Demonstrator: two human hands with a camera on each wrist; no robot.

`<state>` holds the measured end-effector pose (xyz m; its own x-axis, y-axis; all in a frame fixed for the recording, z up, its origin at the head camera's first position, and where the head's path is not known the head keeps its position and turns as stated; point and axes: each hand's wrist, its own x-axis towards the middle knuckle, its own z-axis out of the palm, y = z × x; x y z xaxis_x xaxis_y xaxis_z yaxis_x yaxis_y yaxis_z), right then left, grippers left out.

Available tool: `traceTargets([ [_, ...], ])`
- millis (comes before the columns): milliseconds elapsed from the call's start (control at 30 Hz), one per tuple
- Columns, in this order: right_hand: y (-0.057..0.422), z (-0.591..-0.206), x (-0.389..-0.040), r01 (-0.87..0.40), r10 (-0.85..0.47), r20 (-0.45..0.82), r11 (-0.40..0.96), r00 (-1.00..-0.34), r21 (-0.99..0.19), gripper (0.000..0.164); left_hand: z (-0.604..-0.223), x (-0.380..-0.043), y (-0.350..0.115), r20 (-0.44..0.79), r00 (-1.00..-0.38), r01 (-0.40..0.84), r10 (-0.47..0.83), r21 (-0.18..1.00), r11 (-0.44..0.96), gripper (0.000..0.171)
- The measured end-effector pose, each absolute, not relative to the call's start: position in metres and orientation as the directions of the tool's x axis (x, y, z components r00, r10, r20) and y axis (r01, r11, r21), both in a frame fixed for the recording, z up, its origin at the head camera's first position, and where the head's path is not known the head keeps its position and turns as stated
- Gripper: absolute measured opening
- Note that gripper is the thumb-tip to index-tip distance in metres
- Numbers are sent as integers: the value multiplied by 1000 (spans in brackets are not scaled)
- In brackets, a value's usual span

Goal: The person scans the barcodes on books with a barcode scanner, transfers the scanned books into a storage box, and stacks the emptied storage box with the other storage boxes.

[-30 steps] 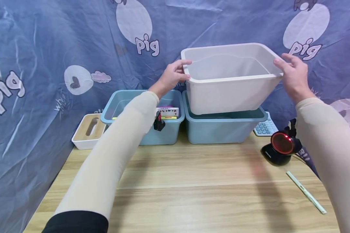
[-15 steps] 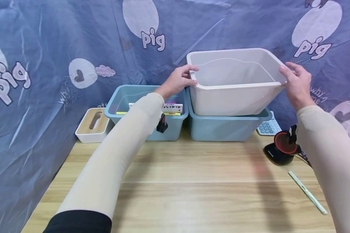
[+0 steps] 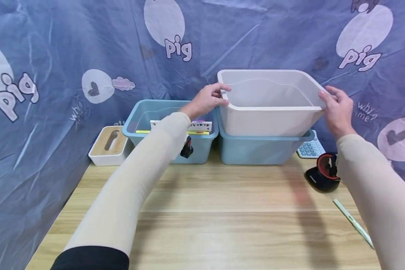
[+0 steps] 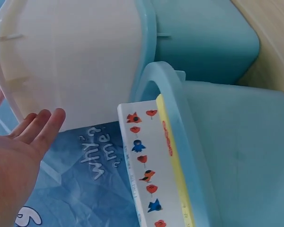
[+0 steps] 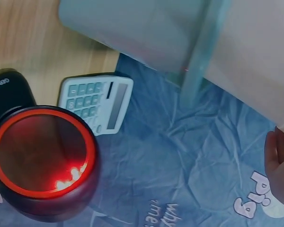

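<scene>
A white storage bin (image 3: pixel 270 122) sits level inside the top of the right-hand blue bin (image 3: pixel 260 152), its upper part standing above the blue rim. At its left end, my left hand (image 3: pixel 206 99) grips the rim, with the thumb over the edge; in the left wrist view its other fingers (image 4: pixel 49 125) lie against the outer wall. My right hand (image 3: pixel 339 110) grips the opposite end, thumb on the rim. To the left stands a second blue bin (image 3: pixel 197 150), partly behind my left forearm, with a white patterned book (image 4: pixel 144 161) and a yellow one (image 4: pixel 173 156) in it.
A tissue box with a wooden lid (image 3: pixel 104 140) stands at the far left. Right of the bins are a pale blue calculator (image 5: pixel 95 101) and a black device with a red ring (image 3: pixel 322 176). Nearer lies a pale green strip (image 3: pixel 352 222). Printed cloth (image 3: pixel 87 37) hangs behind.
The white bin has come down into the right blue bin and gone from tilted to level. Both hands have kept hold of its rim, the right hand lowering most lately.
</scene>
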<state>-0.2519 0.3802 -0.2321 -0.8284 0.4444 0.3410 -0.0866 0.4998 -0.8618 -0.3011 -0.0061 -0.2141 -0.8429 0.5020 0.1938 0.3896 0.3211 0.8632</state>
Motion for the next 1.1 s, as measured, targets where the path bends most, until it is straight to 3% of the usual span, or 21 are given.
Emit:
traceTargets([
  [367,378,-251,-253,-11,425,280,534,-861,-845,61,-236,-303,-5,145,-853,347,502,875,338,49],
  [733,382,-267,-247,5,320,279,665,-905,-747,72,-247,-306,1,111,-852,342,511,857,384,52],
  [1100,388,-281,-245,13,306,258,668,-916,-744,74,-256,-307,5,70,-851,329,521,844,423,55],
])
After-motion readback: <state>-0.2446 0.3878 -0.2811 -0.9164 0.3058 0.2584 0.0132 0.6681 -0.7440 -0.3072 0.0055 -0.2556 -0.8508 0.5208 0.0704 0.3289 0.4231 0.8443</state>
